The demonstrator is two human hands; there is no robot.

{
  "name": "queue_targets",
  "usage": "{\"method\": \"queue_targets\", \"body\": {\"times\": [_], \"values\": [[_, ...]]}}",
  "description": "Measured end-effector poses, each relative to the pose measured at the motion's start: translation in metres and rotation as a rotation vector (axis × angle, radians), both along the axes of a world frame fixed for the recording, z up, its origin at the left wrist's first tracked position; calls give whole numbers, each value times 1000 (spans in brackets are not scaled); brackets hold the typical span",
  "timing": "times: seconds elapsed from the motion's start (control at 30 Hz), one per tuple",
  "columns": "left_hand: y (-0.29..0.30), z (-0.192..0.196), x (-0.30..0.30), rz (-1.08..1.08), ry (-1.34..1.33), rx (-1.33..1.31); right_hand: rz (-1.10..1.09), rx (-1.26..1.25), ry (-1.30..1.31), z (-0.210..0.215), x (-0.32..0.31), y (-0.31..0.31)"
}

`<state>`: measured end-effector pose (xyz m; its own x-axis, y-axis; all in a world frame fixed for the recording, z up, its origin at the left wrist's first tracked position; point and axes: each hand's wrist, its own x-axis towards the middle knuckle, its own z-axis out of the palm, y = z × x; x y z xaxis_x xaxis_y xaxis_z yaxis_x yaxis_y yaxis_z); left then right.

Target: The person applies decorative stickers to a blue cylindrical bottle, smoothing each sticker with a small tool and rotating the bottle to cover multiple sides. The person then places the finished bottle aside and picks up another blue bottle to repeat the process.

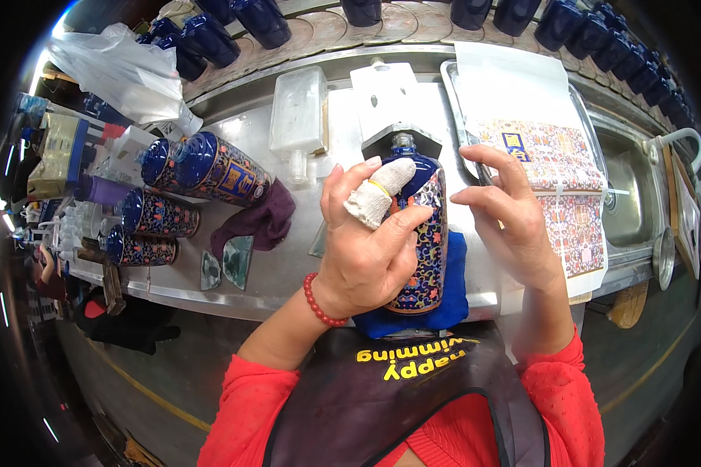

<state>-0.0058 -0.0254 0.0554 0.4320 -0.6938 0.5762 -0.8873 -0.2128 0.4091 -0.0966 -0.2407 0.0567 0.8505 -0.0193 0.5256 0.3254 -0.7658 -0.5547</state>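
Bottles (181, 194) already patterned lie on their sides at the left of the steel bench (288, 272), out of the way beside a purple rag (258, 220). At the centre a blue bottle (422, 233) rests on a blue cloth (448, 300), which cushions and steadies it. The left hand (366, 249), grip closed around the bottle's side, presses with a cloth-wrapped finger (378, 193). The right hand (506, 214), fingers loosely apart, touches the bottle's far edge beside a patterned decal sheet (557, 183) on a tray.
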Motion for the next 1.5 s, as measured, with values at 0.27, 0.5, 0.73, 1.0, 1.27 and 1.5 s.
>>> {"method": "queue_targets", "body": {"times": [0.27,0.5,0.73,1.0,1.27,1.5], "values": [[0,-1,-1,35,3,-11,-9,39,39,-2,-4,-7],[0,-7,0,-14,2,-81,51,546,43,-8,-4,-5],[7,-7,8,-11,119,-145,48,1149,364,-16,2,-19],[6,-13,15,-14,184,-152,186,1352,485,-28,19,-30],[6,-17,18,0,236,-179,156,1336,480,-32,29,-26],[8,-19,21,26,254,-185,205,1361,454,-30,26,-36]]}}
